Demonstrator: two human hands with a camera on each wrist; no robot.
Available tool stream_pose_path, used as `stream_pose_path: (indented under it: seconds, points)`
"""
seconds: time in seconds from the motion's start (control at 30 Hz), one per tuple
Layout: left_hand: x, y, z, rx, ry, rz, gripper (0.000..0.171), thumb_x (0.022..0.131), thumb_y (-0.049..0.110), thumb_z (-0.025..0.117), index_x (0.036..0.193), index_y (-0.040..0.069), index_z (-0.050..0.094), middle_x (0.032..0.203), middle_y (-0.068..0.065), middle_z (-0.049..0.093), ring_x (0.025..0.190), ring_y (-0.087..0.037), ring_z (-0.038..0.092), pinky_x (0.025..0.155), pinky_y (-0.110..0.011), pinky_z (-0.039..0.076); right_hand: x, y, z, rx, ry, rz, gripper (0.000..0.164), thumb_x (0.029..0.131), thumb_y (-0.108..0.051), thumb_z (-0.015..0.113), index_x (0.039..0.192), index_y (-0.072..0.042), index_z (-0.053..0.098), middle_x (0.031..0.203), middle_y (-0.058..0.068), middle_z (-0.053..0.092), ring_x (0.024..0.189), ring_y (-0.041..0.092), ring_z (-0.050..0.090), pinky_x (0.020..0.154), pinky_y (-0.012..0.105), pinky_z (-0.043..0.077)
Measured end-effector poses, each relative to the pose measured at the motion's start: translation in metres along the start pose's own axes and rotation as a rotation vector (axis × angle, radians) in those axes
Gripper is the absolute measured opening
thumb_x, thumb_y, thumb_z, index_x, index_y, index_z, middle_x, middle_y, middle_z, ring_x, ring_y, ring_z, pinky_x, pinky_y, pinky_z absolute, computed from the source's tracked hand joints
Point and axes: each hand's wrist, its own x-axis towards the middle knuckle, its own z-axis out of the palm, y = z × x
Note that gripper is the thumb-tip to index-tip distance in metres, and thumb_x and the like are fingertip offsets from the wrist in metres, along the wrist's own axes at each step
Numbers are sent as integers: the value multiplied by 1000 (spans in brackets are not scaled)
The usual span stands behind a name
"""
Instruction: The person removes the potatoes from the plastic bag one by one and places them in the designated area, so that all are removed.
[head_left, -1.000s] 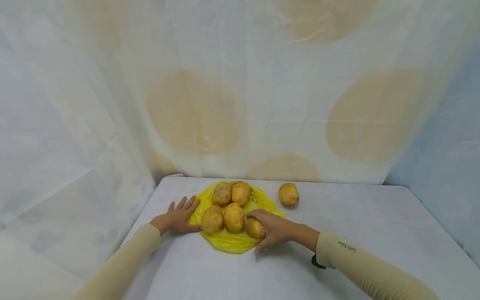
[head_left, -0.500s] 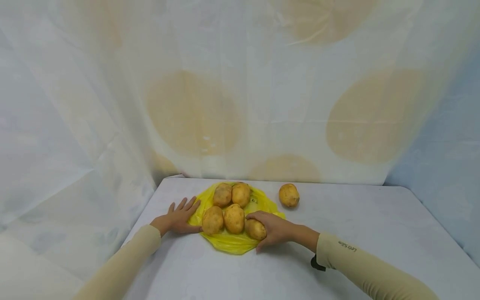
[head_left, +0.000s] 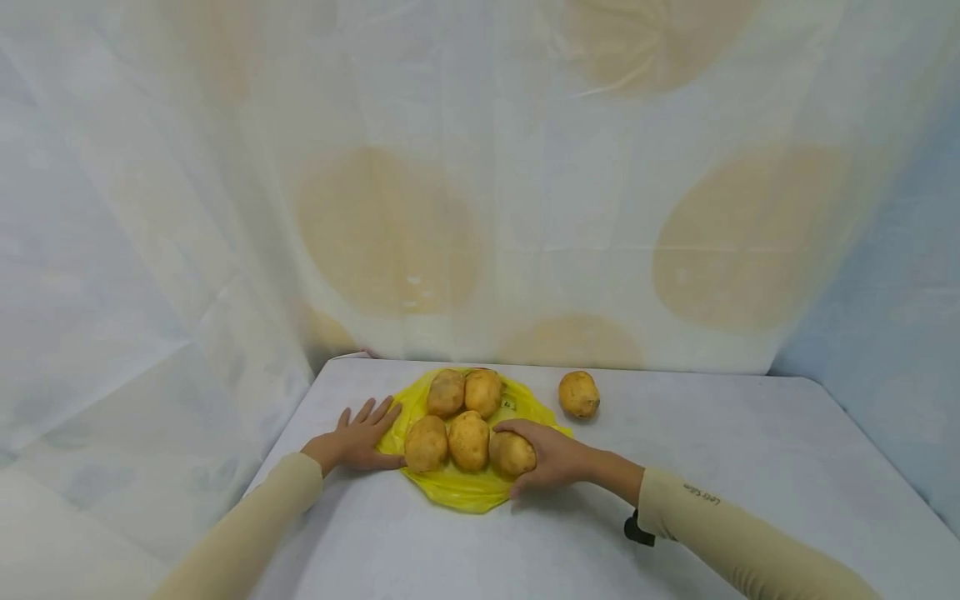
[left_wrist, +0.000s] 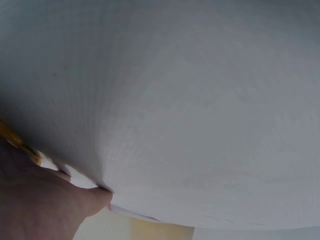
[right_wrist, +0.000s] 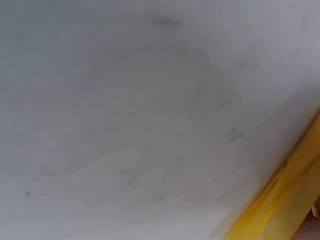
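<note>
In the head view a yellow plastic bag (head_left: 467,495) lies spread flat under several potatoes. My right hand (head_left: 551,457) curls round the potato (head_left: 512,454) at the bag's right front, thumb on the near side and fingers over the far side. Beside it sits another potato (head_left: 468,441), with one more potato (head_left: 426,444) to its left. Two potatoes (head_left: 447,392) make up the back row. My left hand (head_left: 362,439) rests with spread fingers at the bag's left edge, its thumb close to the left front potato. In the right wrist view the bag (right_wrist: 280,205) fills the lower right corner.
A single potato (head_left: 578,395) stands off the bag, behind and right of my right hand. Everything rests on a white-covered table (head_left: 720,433). A pale curtain (head_left: 562,283) with tan spots hangs right behind its back edge.
The potato under my right hand has turned slightly, and the fingers have shifted a little on it. My left hand and the other potatoes stay in place.
</note>
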Motion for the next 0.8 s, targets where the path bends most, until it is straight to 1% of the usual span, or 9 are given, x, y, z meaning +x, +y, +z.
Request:
stream_pose_path:
  seconds: [0.2, 0.27, 0.43, 0.53, 0.67, 0.73, 0.8]
  points:
    - [-5, 6, -6, 1, -15, 8, 115, 76, 85, 51, 160, 19, 10, 168, -7, 0, 153, -40, -1, 115, -69, -6, -2, 2, -4, 39, 29, 4, 91, 74, -41, 87, 148, -16, 40, 146, 2, 49, 134, 22, 48, 110, 48, 41]
    - [-7, 8, -8, 1, -16, 15, 114, 77, 85, 51, 160, 18, 10, 168, -9, 0, 153, -41, -1, 115, -70, -6, -2, 1, -5, 48, 44, 3, 89, 75, -41, 86, 148, -16, 41, 144, 1, 51, 131, 20, 50, 107, 45, 44]
    - [-10, 10, -13, -4, -18, 29, 113, 79, 83, 52, 160, 14, 12, 167, -14, 2, 151, -46, 1, 112, -73, -5, -4, -2, -12, 73, 93, 15, 83, 77, -35, 85, 146, -16, 43, 137, 1, 55, 119, 18, 56, 96, 38, 50]
    - [-10, 11, -13, 6, -27, 16, 115, 77, 85, 50, 160, 17, 9, 168, -11, 0, 152, -44, 0, 114, -70, -6, -7, -6, -17, 99, 116, 17, 80, 78, -30, 84, 145, -14, 44, 135, 3, 56, 115, 20, 57, 90, 36, 52]
    - [-8, 10, -11, 6, -31, 10, 115, 77, 86, 50, 160, 18, 8, 168, -9, -2, 153, -42, -2, 115, -69, -7, -11, -9, -21, 98, 128, -15, 77, 78, -26, 82, 144, -10, 45, 137, 5, 55, 114, 20, 55, 90, 35, 51]
    - [-8, 10, -11, 5, -32, 10, 115, 77, 85, 50, 160, 17, 9, 168, -10, -1, 153, -42, -2, 114, -70, -7, -12, -10, -23, 90, 130, -26, 76, 79, -26, 82, 144, -10, 46, 138, 5, 54, 116, 20, 54, 92, 35, 50]
    - [-8, 11, -11, 0, -39, 10, 116, 77, 85, 51, 160, 16, 10, 168, -11, 0, 152, -44, -1, 113, -71, -6, -13, -10, -25, 89, 133, -22, 75, 79, -26, 82, 143, -13, 46, 138, 5, 54, 115, 20, 54, 91, 34, 50]
